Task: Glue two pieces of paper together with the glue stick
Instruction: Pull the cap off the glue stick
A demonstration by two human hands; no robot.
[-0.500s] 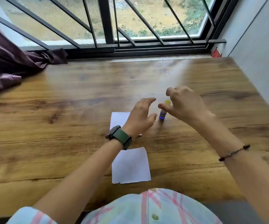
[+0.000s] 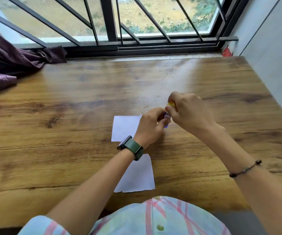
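A small glue stick point(image 2: 167, 116) with a purple body and a yellow cap is held just above the wooden table point(image 2: 69, 116). My left hand point(image 2: 149, 127) grips its purple body from the left. My right hand point(image 2: 187, 112) pinches the yellow cap from the right. Two white paper pieces lie on the table: the far paper point(image 2: 124, 128) is partly under my left hand, and the near paper point(image 2: 137, 177) lies close to the front edge, partly hidden by my left forearm.
A purple curtain point(image 2: 9, 65) bunches on the table's far left corner. A barred window point(image 2: 111, 22) runs along the back edge. A pale wall point(image 2: 272, 65) borders the right side, with a small red item point(image 2: 227, 52) in the back right corner.
My left hand has closed on the glue stick's body, which earlier stood on the table held only by my right fingers. The right hand now grips the cap.
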